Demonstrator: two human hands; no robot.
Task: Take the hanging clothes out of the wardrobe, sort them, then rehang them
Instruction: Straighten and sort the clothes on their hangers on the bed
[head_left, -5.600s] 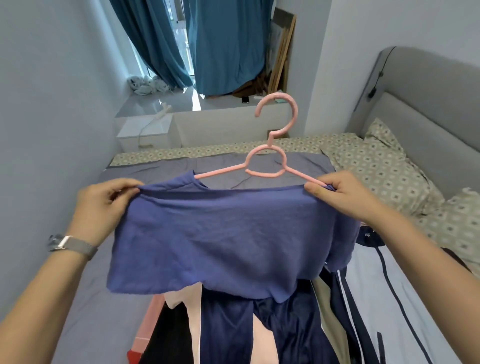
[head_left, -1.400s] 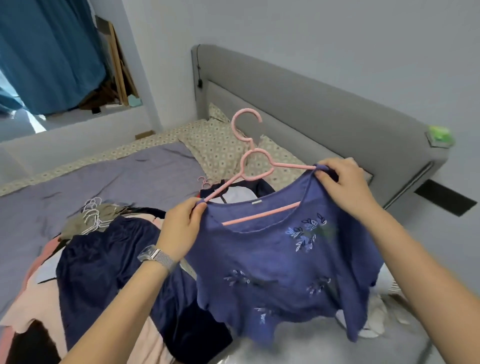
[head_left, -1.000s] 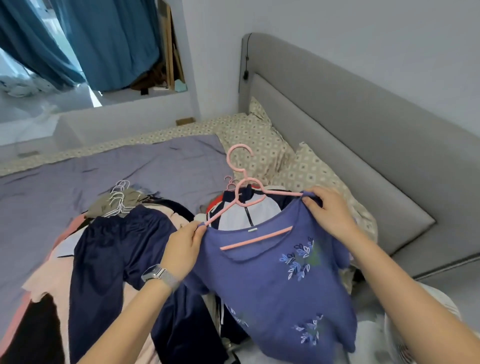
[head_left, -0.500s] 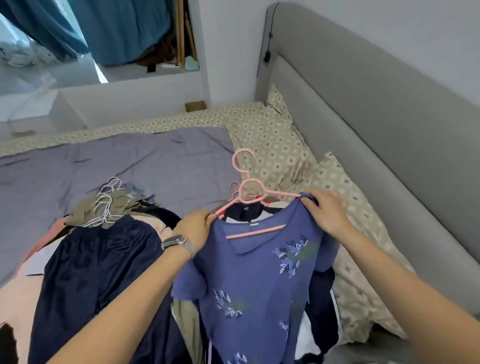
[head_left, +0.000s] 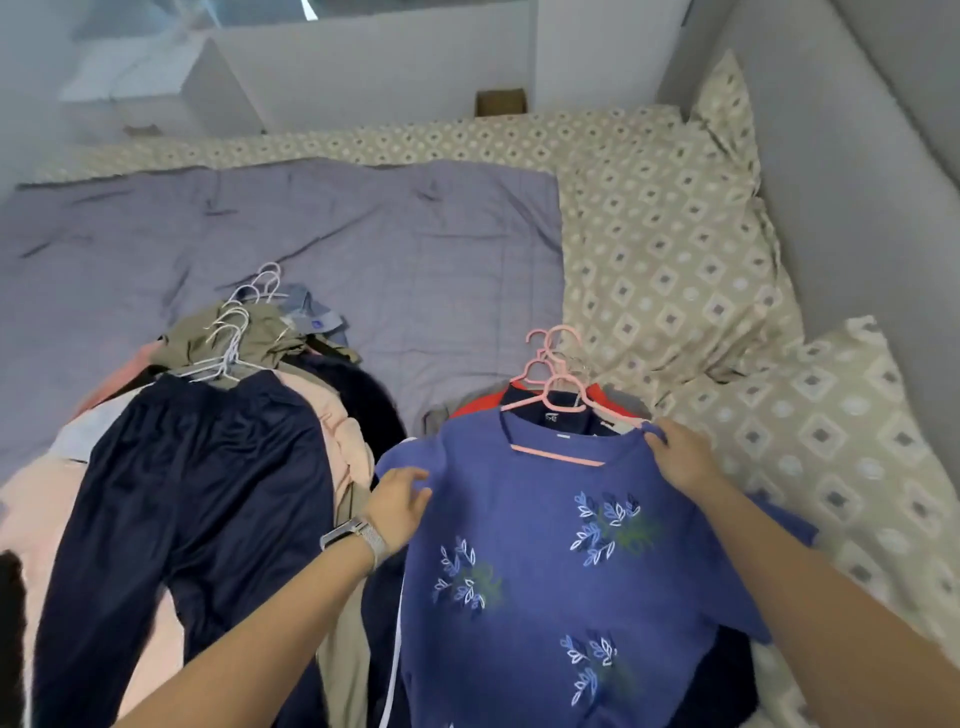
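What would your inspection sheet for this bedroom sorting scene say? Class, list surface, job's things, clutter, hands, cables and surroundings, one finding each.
Surface: bed with a grey-purple quilt, wrinkled, partly covered by clothes.
Job's things: blue embroidered top on a pink hanger, lying on the right pile; left pile topped by navy trousers with white hangers.
Clutter: nothing seen beyond the clothes piles.
Hands: left hand rests on the top's sleeve, fingers relaxed; right hand pinches the top's shoulder.
Cables: nothing seen.
Surroundings: patterned pillows to the right, grey headboard, white wall beyond the bed.
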